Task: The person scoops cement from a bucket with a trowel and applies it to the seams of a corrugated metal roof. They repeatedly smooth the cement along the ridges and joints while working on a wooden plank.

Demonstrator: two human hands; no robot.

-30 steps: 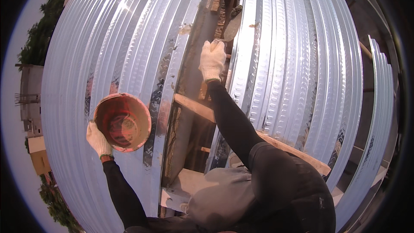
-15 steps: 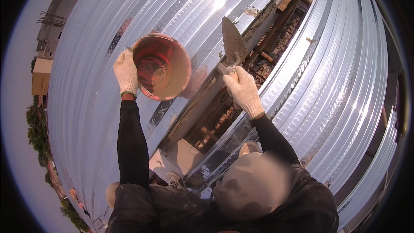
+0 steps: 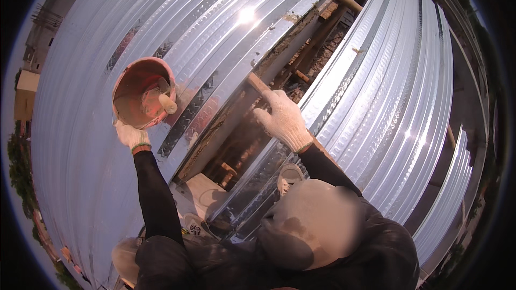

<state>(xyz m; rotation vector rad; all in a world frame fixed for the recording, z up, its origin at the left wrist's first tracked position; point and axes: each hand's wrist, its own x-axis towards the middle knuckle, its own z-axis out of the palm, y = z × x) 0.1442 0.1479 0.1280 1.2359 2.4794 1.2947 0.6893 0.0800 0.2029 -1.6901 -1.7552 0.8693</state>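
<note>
A reddish bucket [image 3: 124, 83] with mortar-smeared insides hangs tilted over the metal decking at the left. My gloved left hand [image 3: 130, 134] grips it by its near lower edge. Inside it leans a trowel, its pale handle [image 3: 167, 104] sticking out over the right rim and its blade partly hidden. My gloved right hand [image 3: 287, 121] lies over a narrow wooden strip [image 3: 258, 82] beside the gap, thumb spread away from the fingers. The strip passes beneath this hand and shows again beyond the wrist. Whether the fingertips curl around it is hidden.
Ribbed shiny metal decking [image 3: 215, 32] spreads on both sides of a long open gap [image 3: 301, 70]. Down in the gap are pipes and rubble. A mortar-marked concrete edge [image 3: 215, 123] borders it. A person's cap [image 3: 306, 220] and shoe [image 3: 290, 176] show below.
The trowel has left my right hand and now rests in the bucket. My left hand has moved the bucket left. My right hand has opened over the wooden strip.
</note>
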